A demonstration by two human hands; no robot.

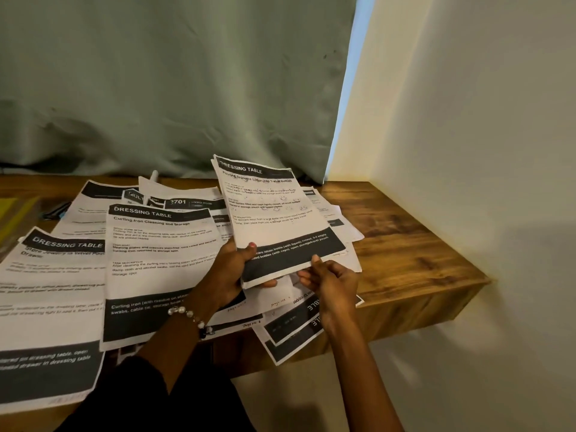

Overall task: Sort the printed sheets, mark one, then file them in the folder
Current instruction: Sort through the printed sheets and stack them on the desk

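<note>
We're in a dim, warm-toned room; cool daylight slips through a narrow gap beside the curtain [174, 82] at one o'clock, washing the wall [467, 120] yellowish. Soft shadows pool under the desk [405, 244] at five o'clock. Fine print on the sheets [156, 260] smears, and edges bow at nine o'clock.

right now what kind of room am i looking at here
Probably a home room with a desk nook, not an office: a wood-grain wall-mounted desk set into a corner, a grey-green fabric curtain hanging behind it, and plain cream walls.
</note>
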